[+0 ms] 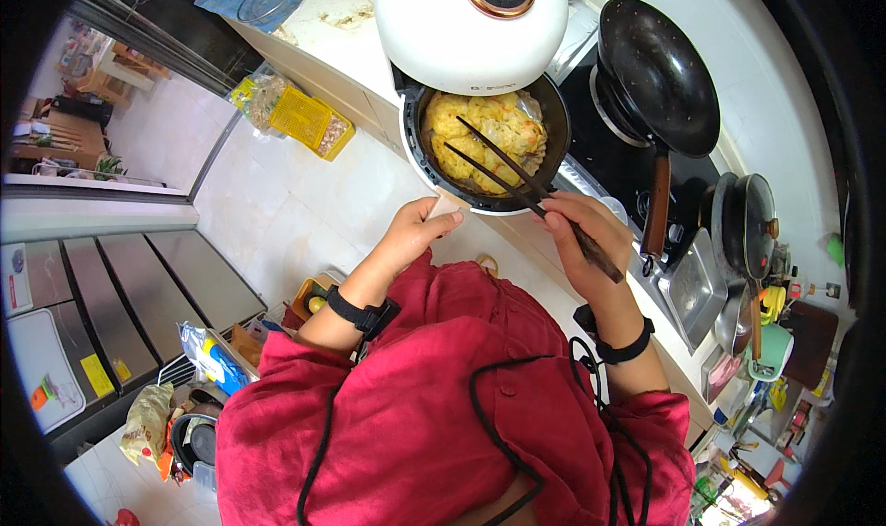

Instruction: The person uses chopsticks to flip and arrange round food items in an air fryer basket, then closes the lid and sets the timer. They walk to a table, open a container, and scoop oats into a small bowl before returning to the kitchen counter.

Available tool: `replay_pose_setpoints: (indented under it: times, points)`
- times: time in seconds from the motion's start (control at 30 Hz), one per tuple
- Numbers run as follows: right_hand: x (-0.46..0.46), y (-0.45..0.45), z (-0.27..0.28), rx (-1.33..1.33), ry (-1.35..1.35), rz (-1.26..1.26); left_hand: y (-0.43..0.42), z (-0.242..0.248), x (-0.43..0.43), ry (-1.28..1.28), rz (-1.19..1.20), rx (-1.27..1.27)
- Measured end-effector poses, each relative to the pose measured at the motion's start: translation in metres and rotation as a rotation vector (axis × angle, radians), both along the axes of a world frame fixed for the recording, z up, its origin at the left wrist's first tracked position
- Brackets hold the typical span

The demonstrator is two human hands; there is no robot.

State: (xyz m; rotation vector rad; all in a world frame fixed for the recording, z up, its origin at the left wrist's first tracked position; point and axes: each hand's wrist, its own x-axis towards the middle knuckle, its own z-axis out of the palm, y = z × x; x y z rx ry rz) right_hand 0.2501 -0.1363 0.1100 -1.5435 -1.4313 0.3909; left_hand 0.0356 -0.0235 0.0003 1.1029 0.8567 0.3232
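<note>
My left hand [422, 230] grips the pale handle [450, 204] of a black air fryer basket [559, 135], which is pulled partly out of the white air fryer [443, 34]. Yellow battered food pieces [477, 138] lie in the basket on what looks like foil. In my right hand [588, 239] is a pair of dark wooden chopsticks [516, 180]. Their tips are apart and lie over the food; whether they touch it I cannot tell. The back of the basket is hidden under the fryer body.
To the right, a black wok [657, 76] with a wooden handle sits on the black cooktop [574, 104]. A steel tray [694, 287] and a lidded pan [754, 225] stand nearer on the counter. Yellow baskets [301, 121] rest on the floor at left, beyond the refrigerator [201, 277].
</note>
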Motion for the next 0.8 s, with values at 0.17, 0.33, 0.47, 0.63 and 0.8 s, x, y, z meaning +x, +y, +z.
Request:
replay_pose_setpoints:
  times: [0.17,0.33,0.47,0.63,0.8]
  points:
    - [-0.001,0.003,0.001,-0.003,-0.032,0.011,0.000,-0.005,-0.001,-0.005,0.006,0.030]
    - [0.009,-0.001,0.009,0.017,-0.118,-0.030,0.000,-0.007,-0.002,-0.005,0.001,0.024]
    - [0.012,0.001,0.004,0.036,-0.130,-0.003,0.002,-0.006,-0.002,-0.001,-0.035,-0.008]
    - [0.009,0.000,-0.007,0.068,0.021,-0.045,0.004,-0.005,-0.003,-0.003,-0.038,-0.009]
    - [0.015,0.004,-0.013,0.114,0.103,-0.115,0.002,-0.005,-0.002,-0.016,0.009,0.015]
